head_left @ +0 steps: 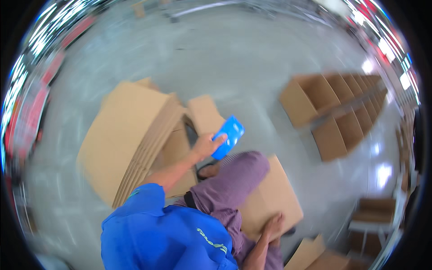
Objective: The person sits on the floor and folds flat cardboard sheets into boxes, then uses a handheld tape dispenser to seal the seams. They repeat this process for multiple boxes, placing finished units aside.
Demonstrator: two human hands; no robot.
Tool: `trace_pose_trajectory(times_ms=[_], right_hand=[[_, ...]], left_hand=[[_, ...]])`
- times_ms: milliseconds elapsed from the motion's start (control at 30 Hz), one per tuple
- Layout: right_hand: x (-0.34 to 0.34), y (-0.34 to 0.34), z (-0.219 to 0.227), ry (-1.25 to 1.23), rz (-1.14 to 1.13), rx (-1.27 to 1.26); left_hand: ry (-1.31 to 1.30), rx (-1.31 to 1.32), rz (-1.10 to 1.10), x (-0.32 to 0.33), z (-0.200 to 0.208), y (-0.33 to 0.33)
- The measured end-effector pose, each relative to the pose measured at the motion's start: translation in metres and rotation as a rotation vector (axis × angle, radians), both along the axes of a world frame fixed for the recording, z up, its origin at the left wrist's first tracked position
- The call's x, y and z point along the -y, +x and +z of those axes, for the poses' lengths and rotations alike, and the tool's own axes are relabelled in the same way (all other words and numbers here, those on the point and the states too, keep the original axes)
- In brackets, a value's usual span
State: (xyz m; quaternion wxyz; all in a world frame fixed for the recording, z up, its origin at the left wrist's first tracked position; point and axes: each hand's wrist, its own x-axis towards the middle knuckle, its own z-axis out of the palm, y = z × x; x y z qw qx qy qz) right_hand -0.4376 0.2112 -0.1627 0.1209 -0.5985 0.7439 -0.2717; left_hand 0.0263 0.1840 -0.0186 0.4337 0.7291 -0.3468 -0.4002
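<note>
My left hand (208,146) is closed around a glossy blue rectangular object (228,137); blur hides its exact kind. It is held out above the floor, just beyond my bent knee. On a closed brown cardboard box (275,189) beside my leg, my right hand (272,227) lies flat near the lower edge, with its fingers stretched out and holding nothing. To the left leans a stack of flattened cardboard cartons (126,135), its layered edges turned toward me. A smaller cardboard piece (204,114) lies behind the blue object.
Open cardboard boxes (333,96) stand in two rows on the grey floor (238,58) at the right. More cardboard (310,252) lies at the lower right, near a rack with brown boxes (373,209). Blurred red equipment (31,112) lines the far left.
</note>
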Motion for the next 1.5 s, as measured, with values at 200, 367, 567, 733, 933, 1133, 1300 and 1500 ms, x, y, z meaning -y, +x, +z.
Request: trace_pose_trajectory(times_ms=[200, 367, 567, 733, 933, 1133, 1300, 1500], right_hand=[[0.008, -0.002, -0.006, -0.078, -0.127, 0.176], [0.007, -0.007, 0.018, -0.033, -0.184, 0.354], [0.002, -0.019, 0.021, -0.176, -0.149, 0.650], [-0.014, -0.027, -0.001, -0.014, -0.340, 1.588], [-0.023, -0.029, -0.011, 0.032, -0.396, 1.909], [-0.015, -0.029, 0.008, 0.178, -0.535, 1.448], [-0.014, -0.032, 0.034, 0.262, -0.575, 1.299], [-0.045, -0.098, 0.011, 0.098, -0.557, 1.536]], left_hand=[[-0.118, -0.471, -0.886, 0.076, 0.070, -0.108], [0.214, -0.428, -1.361, 0.115, 0.025, -0.231], [0.401, -0.303, -1.568, 0.134, -0.044, -0.300], [0.354, -0.128, -1.563, 0.133, -0.055, -0.300], [0.187, 0.026, -1.634, 0.122, -0.051, -0.318], [0.104, 0.197, -1.618, 0.115, -0.046, -0.320], [0.166, 0.248, -1.660, 0.117, -0.039, -0.319], [0.250, 0.355, -1.718, 0.130, -0.024, -0.299]])
